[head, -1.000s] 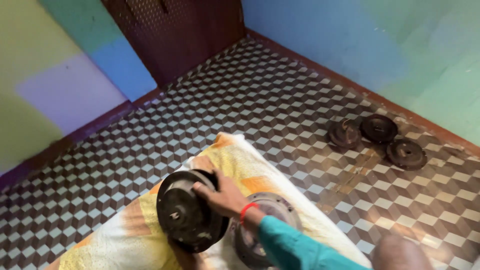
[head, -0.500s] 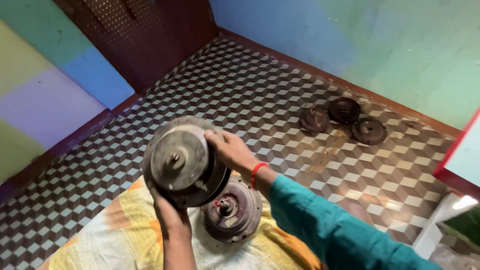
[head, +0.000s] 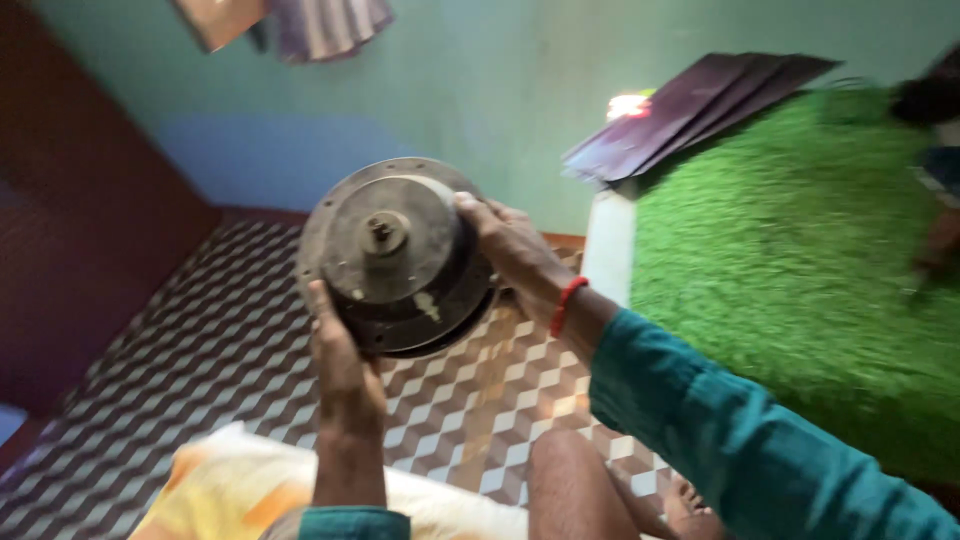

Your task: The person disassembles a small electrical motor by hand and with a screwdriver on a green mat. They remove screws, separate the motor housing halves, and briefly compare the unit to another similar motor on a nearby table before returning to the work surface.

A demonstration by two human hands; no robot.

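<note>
I hold a round grey metal motor housing (head: pixel 395 255) in the air with both hands: my left hand (head: pixel 340 365) closed on its lower edge, my right hand (head: pixel 515 250) closed on its right edge.

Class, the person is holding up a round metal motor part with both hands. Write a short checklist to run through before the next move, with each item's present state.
1. Left hand grips the lower rim of the round, dark grey metal motor housing: ok.
2. Right hand grips its right edge: ok.
3. Housing clear of the patterned tile floor: ok.
4. Central shaft stub uncovered: ok.
5. Yellow and white cloth lies directly below the housing: cannot tell.
6. Green turf-like surface bare at its near edge: ok.
</note>
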